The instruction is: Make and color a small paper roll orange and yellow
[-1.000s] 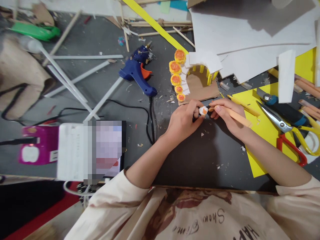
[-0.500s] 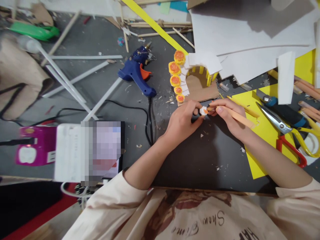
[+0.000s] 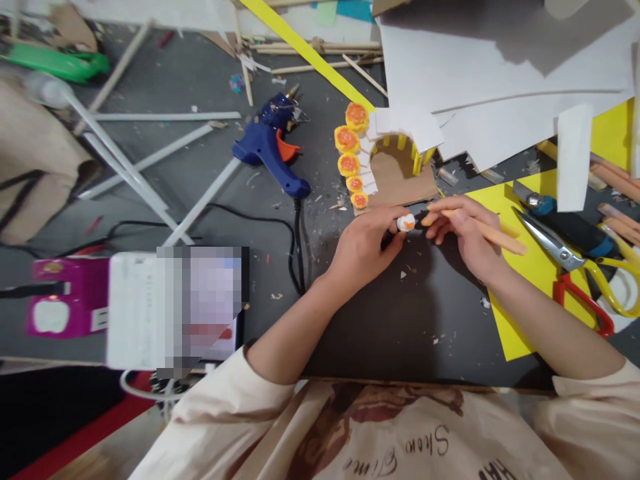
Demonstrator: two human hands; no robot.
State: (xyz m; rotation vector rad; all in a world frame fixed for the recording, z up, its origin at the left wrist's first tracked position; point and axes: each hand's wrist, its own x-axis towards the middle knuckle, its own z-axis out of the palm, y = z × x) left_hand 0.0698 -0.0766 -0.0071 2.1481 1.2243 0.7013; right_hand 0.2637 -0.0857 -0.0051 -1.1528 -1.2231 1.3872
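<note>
Left hand (image 3: 365, 250) pinches a small white piece (image 3: 406, 223) with orange on its end, right of frame centre. Right hand (image 3: 473, 230), just beside it, grips a pale orange stick (image 3: 503, 239). Above: cardboard arch model (image 3: 405, 183), yellow-orange discs (image 3: 347, 139) along its left. Glue gun (image 3: 267, 143), upper left of centre; scissors (image 3: 565, 257), right side.

The small round piece (image 3: 403, 221) is white with an orange patch; the pen-like stick (image 3: 495, 235) is pale orange. The discs (image 3: 349, 164) have orange centres ringed in yellow. The glue gun (image 3: 257, 137) is navy blue with an orange trigger (image 3: 287, 147). The scissors (image 3: 565, 257) have silver blades (image 3: 543, 236), one red handle (image 3: 584, 305) and one yellow. The cream shirt (image 3: 235, 427) carries brown print (image 3: 370, 403) and dark lettering (image 3: 434, 437).
</note>
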